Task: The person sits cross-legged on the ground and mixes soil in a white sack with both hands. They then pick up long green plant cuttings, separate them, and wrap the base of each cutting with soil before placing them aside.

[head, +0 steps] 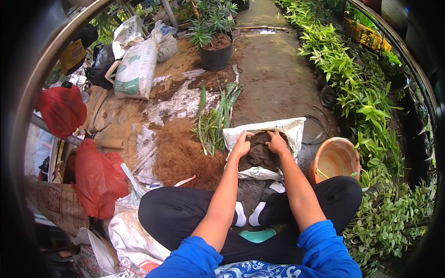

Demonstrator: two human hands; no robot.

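An unsealed white woven sack (295, 130) of dark, damp soil (257, 156) lies on the ground before my feet. My left hand (242, 143) is at the soil's left side, just inside the sack's mouth, fingers bent. Opposite it, my right hand (277, 143) touches the soil with thumb and forefinger spread. The soil hides some fingertips, so whether either hand grips a clump is unclear. To the right of the sack stands an orange-brown plastic pot (335, 160). Left of the sack spreads a heap of brown coconut fibre (187, 156), with cut leafy plants (212, 132) on it.
Leafy potted plants (368, 111) line the right side of the concrete path (274, 80). A black pot with a shrub (217, 55) stands ahead. Stuffed sacks (137, 67) and red plastic bags (99, 180) crowd the left. A thin black strap (321, 125) curls near the pot.
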